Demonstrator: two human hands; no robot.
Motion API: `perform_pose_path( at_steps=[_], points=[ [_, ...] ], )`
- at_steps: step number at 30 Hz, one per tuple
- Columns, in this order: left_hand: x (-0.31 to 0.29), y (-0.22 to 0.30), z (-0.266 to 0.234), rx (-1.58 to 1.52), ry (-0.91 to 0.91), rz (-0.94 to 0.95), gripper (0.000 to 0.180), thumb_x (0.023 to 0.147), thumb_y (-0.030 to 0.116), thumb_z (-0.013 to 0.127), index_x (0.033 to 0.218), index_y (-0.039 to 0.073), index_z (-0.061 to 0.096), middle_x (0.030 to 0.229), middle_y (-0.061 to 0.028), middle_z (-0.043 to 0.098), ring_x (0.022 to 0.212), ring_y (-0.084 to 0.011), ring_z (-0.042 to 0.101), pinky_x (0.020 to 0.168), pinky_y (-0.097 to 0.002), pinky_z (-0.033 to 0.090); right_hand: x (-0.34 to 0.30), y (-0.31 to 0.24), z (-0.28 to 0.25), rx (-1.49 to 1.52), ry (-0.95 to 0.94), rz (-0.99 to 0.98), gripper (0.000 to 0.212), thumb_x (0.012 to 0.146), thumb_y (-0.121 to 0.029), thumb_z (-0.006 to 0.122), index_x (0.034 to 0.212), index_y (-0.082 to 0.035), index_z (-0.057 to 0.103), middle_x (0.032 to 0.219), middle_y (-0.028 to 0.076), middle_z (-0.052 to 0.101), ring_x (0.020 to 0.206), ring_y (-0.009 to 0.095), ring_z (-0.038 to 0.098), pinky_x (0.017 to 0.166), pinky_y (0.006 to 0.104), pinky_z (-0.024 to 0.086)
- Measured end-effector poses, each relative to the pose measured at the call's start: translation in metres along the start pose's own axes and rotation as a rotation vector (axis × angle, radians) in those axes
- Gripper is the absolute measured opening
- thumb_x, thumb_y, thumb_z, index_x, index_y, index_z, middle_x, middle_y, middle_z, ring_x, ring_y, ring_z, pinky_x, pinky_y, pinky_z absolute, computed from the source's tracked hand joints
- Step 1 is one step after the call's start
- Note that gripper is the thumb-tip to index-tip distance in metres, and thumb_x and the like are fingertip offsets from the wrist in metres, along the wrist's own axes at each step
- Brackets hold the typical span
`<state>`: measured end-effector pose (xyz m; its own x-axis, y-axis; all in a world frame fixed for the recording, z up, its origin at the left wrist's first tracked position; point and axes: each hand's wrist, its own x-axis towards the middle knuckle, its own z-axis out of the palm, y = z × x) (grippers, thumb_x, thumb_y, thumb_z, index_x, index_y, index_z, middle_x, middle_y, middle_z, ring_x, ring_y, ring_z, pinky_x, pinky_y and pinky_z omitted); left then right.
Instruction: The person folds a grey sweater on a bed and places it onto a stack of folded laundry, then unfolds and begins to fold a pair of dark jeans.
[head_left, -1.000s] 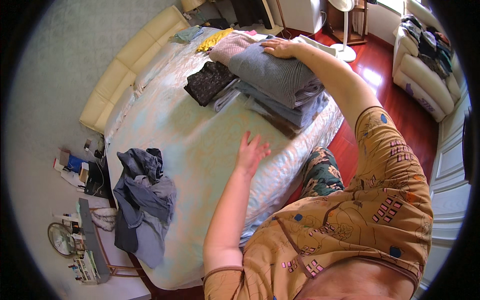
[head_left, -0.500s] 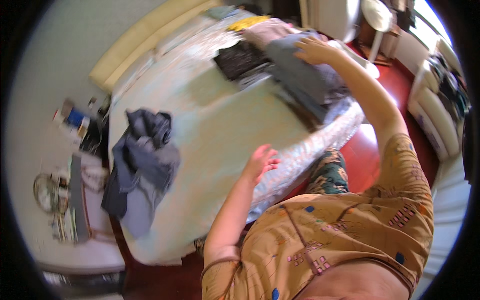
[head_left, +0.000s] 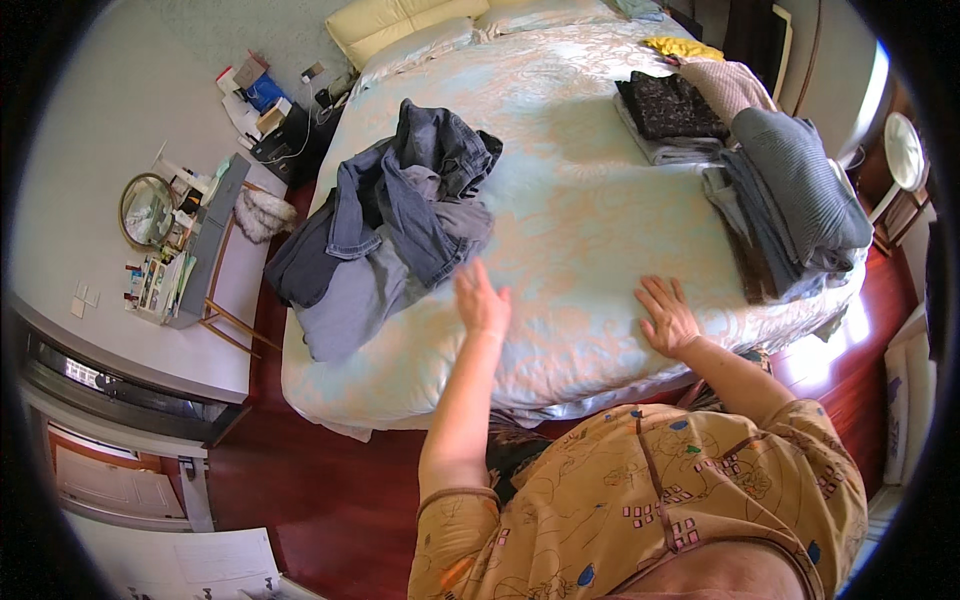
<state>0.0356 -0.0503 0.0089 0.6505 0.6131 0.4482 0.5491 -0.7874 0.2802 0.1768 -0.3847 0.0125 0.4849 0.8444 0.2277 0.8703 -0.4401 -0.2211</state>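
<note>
Jeans (head_left: 425, 235) lie tangled on the bed (head_left: 570, 260), just beside my loosely spread, empty left hand (head_left: 483, 305), my right hand (head_left: 670, 318) spread too, and because they overlap the grey cloth (head_left: 350, 312), one hard tug could drag it over the edge.

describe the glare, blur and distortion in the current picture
Head view: harsh glare on the red floor at right; head view: fisheye bending bows the near edge of the bed, corners black; head view: little blur, seams on the dark denim heap readable
</note>
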Motion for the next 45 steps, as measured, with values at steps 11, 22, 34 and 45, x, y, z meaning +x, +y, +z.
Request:
perform_pose_path(
  at_steps=[11,22,34,45],
  points=[
    [0.082,-0.049,-0.005,0.052,-0.319,-0.379,0.024,0.089,0.024,0.06,0.105,0.007,0.062,0.107,-0.0204,0.061,0.102,-0.038,0.059,0.083,-0.0467,0.049,0.001,0.006,0.003,0.074,0.046,0.001,0.049,0.077,-0.014,0.053,0.125,-0.002,0.051,0.138,0.018,0.043,0.133,0.036,0.035,0.112,0.0546,0.022],
    [-0.182,0.028,-0.042,-0.95,-1.267,0.288,0.02,0.093,0.021,0.061,0.098,0.003,0.068,0.085,-0.005,0.067,0.078,-0.0085,0.057,0.067,-0.029,0.047,0.019,0.0,0.024,0.192,0.162,0.1,0.035,0.083,-0.019,0.056,0.113,-0.001,0.058,0.121,0.019,0.056,0.121,0.036,0.048,0.102,0.0471,0.037],
    [-0.202,0.029,-0.126,-1.253,-0.875,-0.174,0.017,0.088,0.018,0.067,0.095,0.005,0.058,0.086,0.0011,0.058,0.071,-0.0068,0.049,0.064,-0.0226,0.043,0.11,-0.134,0.077,0.801,-0.1,0.524,0.068,0.08,-0.026,0.062,0.139,-0.007,0.033,0.118,0.029,0.057,0.111,0.043,0.056,0.095,0.0461,0.044],
    [-0.191,-0.009,-0.084,-0.632,-1.069,0.326,0.016,0.081,0.015,0.069,0.084,0.0,0.063,0.073,-0.0156,0.063,0.065,-0.0177,0.056,0.067,-0.0339,0.048,-0.097,0.008,0.017,0.107,-0.59,0.469,0.039,0.08,-0.018,0.057,0.115,-0.002,0.053,0.106,0.024,0.064,0.096,0.034,0.065,0.08,0.0443,0.052]
  ],
)
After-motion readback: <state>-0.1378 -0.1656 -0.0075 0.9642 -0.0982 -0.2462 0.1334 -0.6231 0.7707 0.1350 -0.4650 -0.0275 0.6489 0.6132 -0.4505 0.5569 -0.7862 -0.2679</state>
